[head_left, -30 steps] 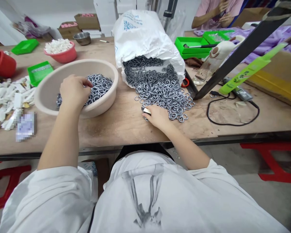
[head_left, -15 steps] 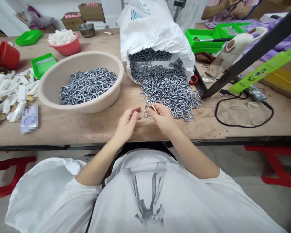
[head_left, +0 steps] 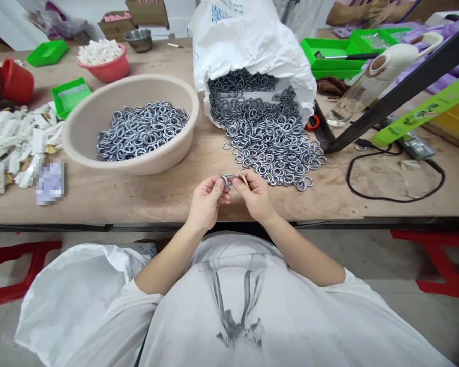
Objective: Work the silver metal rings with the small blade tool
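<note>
Close together above the table's front edge, both hands are closed. My left hand (head_left: pixel 208 199) pinches a grey ring (head_left: pixel 225 180) between thumb and fingers. A thin pale stick (head_left: pixel 245 178) is in my right hand (head_left: pixel 256 196), whose fingertips also touch a ring beside the left thumb; whether these are one ring or two is hard to tell. Just beyond the hands, a heap of grey rings (head_left: pixel 275 148) spills from a white sack (head_left: pixel 248 46) lying on its side. To the left stands a beige basin (head_left: pixel 132 165) with many similar rings inside.
White pieces (head_left: pixel 19 142) lie at the left, near a green tray (head_left: pixel 67 109) and a red bowl (head_left: pixel 107 74). A dark metal bar (head_left: pixel 398 92) slants across the right side, by a black cable (head_left: pixel 348 173). At the back right, another person's hands (head_left: pixel 380 11) show.
My right hand has come away from the ring heap toward me. My left hand, empty and loosely curled before, has closed on a ring. The view has shifted slightly.
</note>
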`<state>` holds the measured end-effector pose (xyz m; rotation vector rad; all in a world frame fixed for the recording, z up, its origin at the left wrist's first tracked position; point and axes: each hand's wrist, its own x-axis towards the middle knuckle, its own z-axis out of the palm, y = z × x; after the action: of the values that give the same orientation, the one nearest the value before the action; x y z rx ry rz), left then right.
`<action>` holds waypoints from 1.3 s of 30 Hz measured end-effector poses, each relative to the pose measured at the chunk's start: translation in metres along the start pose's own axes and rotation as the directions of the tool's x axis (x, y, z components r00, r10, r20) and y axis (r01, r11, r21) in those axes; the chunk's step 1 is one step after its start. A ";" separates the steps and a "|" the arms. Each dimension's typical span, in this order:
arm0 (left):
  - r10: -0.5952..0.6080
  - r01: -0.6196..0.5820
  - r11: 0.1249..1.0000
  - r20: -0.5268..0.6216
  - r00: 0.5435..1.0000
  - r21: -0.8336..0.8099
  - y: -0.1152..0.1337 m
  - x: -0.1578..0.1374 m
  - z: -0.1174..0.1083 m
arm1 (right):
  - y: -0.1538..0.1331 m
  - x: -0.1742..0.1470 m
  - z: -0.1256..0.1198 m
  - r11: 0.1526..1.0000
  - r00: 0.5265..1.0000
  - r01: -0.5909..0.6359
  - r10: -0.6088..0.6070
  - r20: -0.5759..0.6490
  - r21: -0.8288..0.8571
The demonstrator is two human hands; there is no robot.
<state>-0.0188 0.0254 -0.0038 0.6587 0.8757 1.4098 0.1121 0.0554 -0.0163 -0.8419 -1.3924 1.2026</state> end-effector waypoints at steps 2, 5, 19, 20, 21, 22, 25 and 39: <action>0.014 -0.015 0.999 -0.012 1.000 -0.049 -0.001 0.000 0.001 | 0.001 -0.002 -0.001 0.988 0.997 0.080 -0.081 -0.003 -0.132; 0.076 -0.076 0.996 -0.007 0.997 -0.038 -0.003 0.002 -0.001 | -0.003 -0.002 -0.003 0.973 0.990 0.136 -0.129 0.049 -0.185; -0.179 0.160 0.965 -0.074 0.981 -0.208 0.005 -0.009 0.009 | 0.007 -0.006 0.006 0.980 0.984 0.176 -0.176 0.005 -0.095; -0.170 0.152 0.967 -0.076 0.982 -0.202 0.007 -0.008 0.009 | 0.006 -0.006 0.004 0.981 0.986 0.165 -0.165 0.014 -0.104; -0.159 0.143 0.971 -0.074 0.984 -0.194 0.008 -0.008 0.008 | 0.004 -0.005 0.002 0.982 0.989 0.150 -0.148 0.028 -0.114; -0.145 0.130 0.974 -0.069 0.987 -0.183 0.009 -0.007 0.008 | 0.001 -0.004 -0.002 0.982 0.990 0.137 -0.131 0.053 -0.130; -0.086 0.079 0.988 -0.050 0.995 -0.133 0.011 -0.007 0.006 | -0.012 -0.003 -0.013 0.951 0.977 0.136 -0.082 0.197 -0.276; -0.024 0.020 0.995 -0.037 0.999 -0.094 0.009 -0.014 0.011 | -0.038 -0.013 -0.016 0.734 0.925 0.326 -0.118 0.360 -0.596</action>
<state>-0.0139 0.0133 0.0112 0.5516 0.8392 1.4385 0.1348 0.0377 0.0158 -0.9384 -2.1669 0.6545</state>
